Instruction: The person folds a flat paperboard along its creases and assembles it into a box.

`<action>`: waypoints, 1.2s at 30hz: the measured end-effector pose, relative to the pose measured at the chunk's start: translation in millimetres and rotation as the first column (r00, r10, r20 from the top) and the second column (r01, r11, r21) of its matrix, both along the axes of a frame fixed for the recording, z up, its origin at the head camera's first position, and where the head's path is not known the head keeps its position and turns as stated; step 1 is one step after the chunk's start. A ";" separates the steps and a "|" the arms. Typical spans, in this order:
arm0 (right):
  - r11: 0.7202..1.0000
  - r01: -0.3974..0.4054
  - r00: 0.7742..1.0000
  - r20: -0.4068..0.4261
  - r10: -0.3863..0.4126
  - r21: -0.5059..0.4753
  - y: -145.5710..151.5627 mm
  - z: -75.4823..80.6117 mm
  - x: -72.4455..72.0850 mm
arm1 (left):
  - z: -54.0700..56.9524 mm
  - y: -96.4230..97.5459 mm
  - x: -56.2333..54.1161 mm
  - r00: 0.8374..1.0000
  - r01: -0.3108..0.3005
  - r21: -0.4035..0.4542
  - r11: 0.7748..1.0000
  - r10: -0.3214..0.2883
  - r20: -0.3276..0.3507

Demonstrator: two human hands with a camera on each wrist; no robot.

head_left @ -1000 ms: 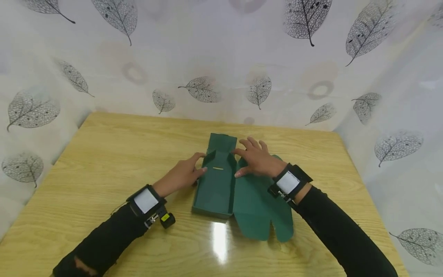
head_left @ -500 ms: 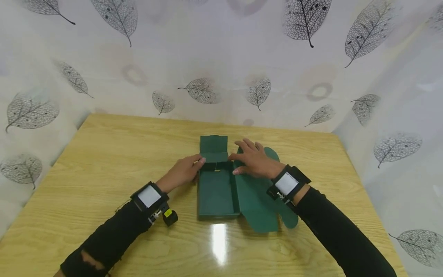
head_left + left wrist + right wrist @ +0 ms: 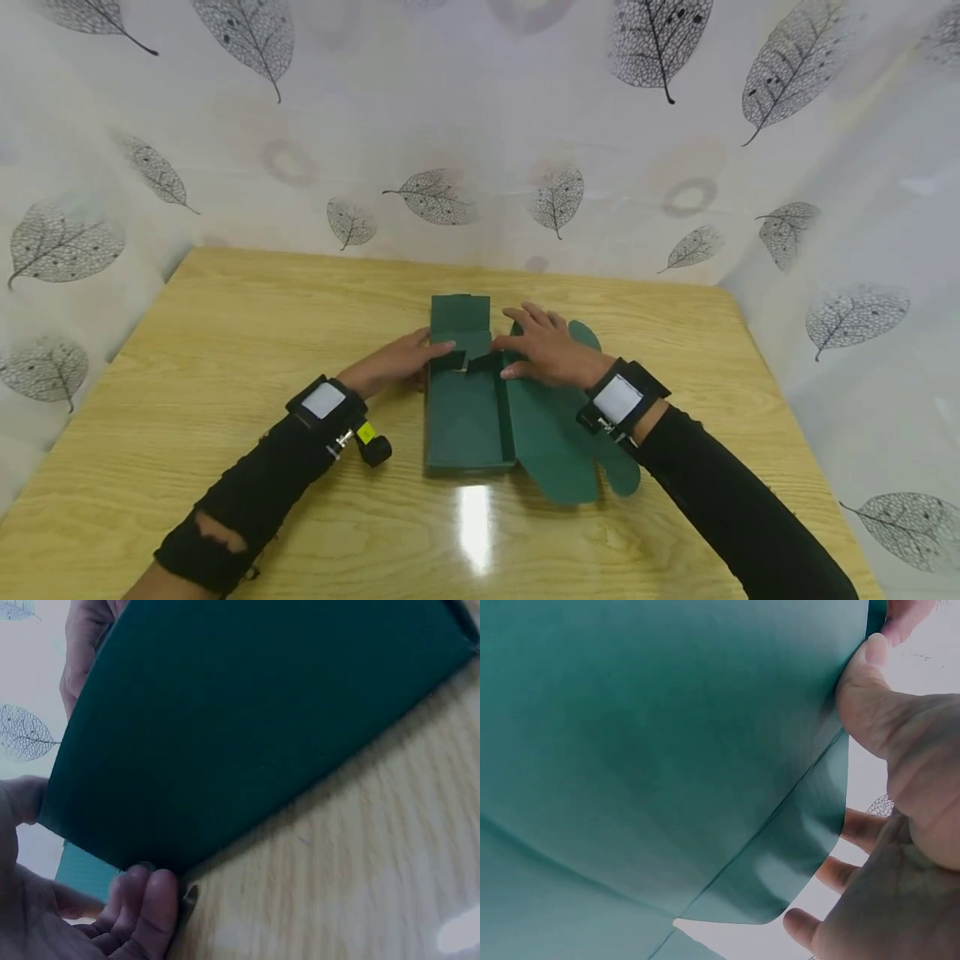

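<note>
A dark green cardboard box [image 3: 465, 421] lies on the table with its lid panel [image 3: 543, 425] folded out to the right. At its far end an end panel [image 3: 460, 315] reaches back, and two small corner flaps [image 3: 486, 362] angle inward. My left hand [image 3: 393, 360] grips the far left corner, thumb over the top edge by the flap; the left wrist view shows curled fingers [image 3: 154, 904] at the lower corner of the side wall [image 3: 217, 727]. My right hand [image 3: 551, 354] holds the far right corner, its thumb [image 3: 866, 697] against the green card and several fingers spread behind.
The wooden table [image 3: 270, 317] extends on both sides of the box. A white curtain [image 3: 480, 125] with leaf prints hangs behind and beside it. Each wrist carries a strapped device [image 3: 618, 398], and light glares off the table in front.
The box has turned straighter and its side walls stand more upright. The corner flaps now fold inward at the far end. My left thumb has moved in over the left flap.
</note>
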State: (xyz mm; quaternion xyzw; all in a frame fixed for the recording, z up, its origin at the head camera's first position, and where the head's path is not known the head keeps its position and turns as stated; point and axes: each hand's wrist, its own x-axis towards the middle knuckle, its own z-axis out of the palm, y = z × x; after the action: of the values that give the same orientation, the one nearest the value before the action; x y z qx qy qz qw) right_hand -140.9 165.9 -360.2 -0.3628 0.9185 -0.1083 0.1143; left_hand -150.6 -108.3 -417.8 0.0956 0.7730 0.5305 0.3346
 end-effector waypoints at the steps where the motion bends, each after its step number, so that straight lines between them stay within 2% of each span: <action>1: 1.000 -0.002 1.000 -0.001 0.002 -0.002 0.0 0.1 0.2 | -0.2 1.7 -1.2 1.000 -0.009 0.008 1.000 0.009 0.012; 6: 0.999 0.028 0.999 0.020 -0.028 0.020 -2.2 1.6 1.2 | 0.6 5.9 -4.8 0.991 -0.115 0.003 0.993 0.114 0.064; 9: 0.998 0.046 0.999 0.015 -0.047 0.037 -2.8 1.2 2.4 | -0.2 6.4 -3.3 0.982 -0.185 -0.010 0.983 0.185 0.036; 11: 0.998 0.057 0.998 0.004 -0.058 0.030 -2.8 0.9 3.4 | -0.1 7.4 -0.8 0.981 -0.191 -0.013 0.981 0.191 -0.028; 14: 0.996 0.086 0.996 0.002 -0.086 -0.008 -2.2 1.1 5.8 | -0.2 9.8 5.4 0.969 -0.177 -0.051 0.983 0.165 -0.185; 16: 0.994 0.105 0.994 -0.001 -0.105 -0.032 -1.5 0.6 7.4 | -0.3 10.8 10.2 0.941 -0.167 -0.085 0.982 0.133 -0.312; 20: 0.992 0.121 0.993 -0.002 -0.121 -0.045 -0.9 -1.3 8.4 | -1.4 10.1 16.5 0.849 -0.153 -0.148 0.977 0.053 -0.526; 22: 0.994 0.106 0.994 -0.014 -0.106 -0.033 -1.5 -2.3 7.9 | -1.1 8.4 17.1 0.810 -0.126 -0.162 0.979 0.008 -0.586; 24: 0.997 0.078 0.996 -0.034 -0.078 -0.014 -2.3 -2.2 7.9 | -0.6 5.5 15.7 0.789 -0.075 -0.168 0.983 -0.045 -0.613; 25: 0.998 0.063 0.997 -0.048 -0.063 0.000 -2.7 -1.7 8.2 | 0.7 3.9 15.3 0.787 -0.047 -0.172 0.984 -0.070 -0.613; 27: 0.999 0.038 0.996 -0.077 -0.035 0.036 -3.3 -0.7 9.1 | 3.6 0.2 15.7 0.810 0.004 -0.183 0.983 -0.111 -0.576; 30: 0.995 0.013 0.994 -0.112 -0.002 0.099 -3.6 0.2 11.5 | 9.9 -4.3 19.5 0.872 0.081 -0.191 0.978 -0.163 -0.462; 32: 0.990 0.004 0.991 -0.132 0.015 0.141 -3.6 0.0 12.9 | 13.6 -6.8 23.1 0.900 0.125 -0.207 0.970 -0.199 -0.387; 34: 0.986 -0.006 0.989 -0.148 0.031 0.166 -3.6 -0.4 14.1 | 17.7 -8.0 25.9 0.907 0.168 -0.220 0.961 -0.238 -0.347; 36: 0.985 -0.017 0.984 -0.170 0.047 0.170 -3.6 -0.4 15.0 | 21.1 -7.5 27.7 0.898 0.181 -0.252 0.951 -0.264 -0.353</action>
State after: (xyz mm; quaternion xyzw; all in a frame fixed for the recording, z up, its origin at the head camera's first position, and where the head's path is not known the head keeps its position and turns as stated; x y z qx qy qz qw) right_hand -125.9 162.3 -360.6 -0.3747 0.9248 0.0035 0.0659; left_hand -122.9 -115.7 -396.7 0.2489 0.8593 0.3739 0.2446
